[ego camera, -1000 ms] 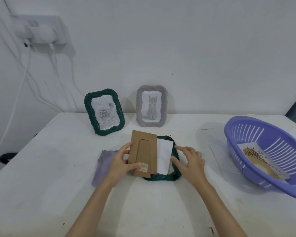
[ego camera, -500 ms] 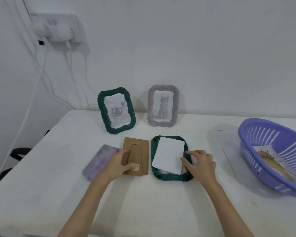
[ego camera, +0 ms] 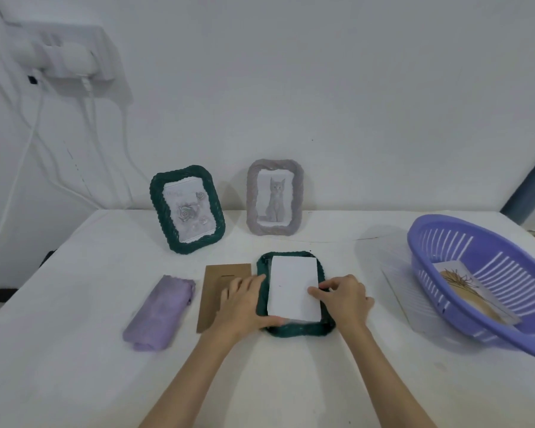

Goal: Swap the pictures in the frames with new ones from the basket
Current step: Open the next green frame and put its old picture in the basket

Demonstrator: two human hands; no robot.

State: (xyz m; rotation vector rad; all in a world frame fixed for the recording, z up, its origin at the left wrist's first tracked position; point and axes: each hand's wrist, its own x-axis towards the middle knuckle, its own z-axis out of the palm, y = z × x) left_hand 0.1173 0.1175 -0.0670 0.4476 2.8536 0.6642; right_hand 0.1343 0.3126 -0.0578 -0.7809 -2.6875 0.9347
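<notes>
A dark green frame (ego camera: 300, 330) lies face down on the table, with a picture's white back (ego camera: 294, 288) showing in it. My left hand (ego camera: 244, 307) rests on the frame's left edge, thumb along its lower rim. My right hand (ego camera: 343, 299) touches the picture's right edge with curled fingertips. The brown cardboard backing (ego camera: 217, 285) lies flat just left of the frame, partly under my left hand. A purple basket (ego camera: 488, 279) at the right holds a picture of dried grass (ego camera: 470, 291).
Two frames stand against the wall: a green one with roses (ego camera: 187, 208) and a grey one with a cat (ego camera: 275, 197). A folded lilac cloth (ego camera: 159, 313) lies at the left. Cables hang from a wall socket (ego camera: 65, 54).
My left hand laid the cardboard backing flat on the table, let go of it and moved right onto the frame's edge. My right hand stayed at the picture's right side.
</notes>
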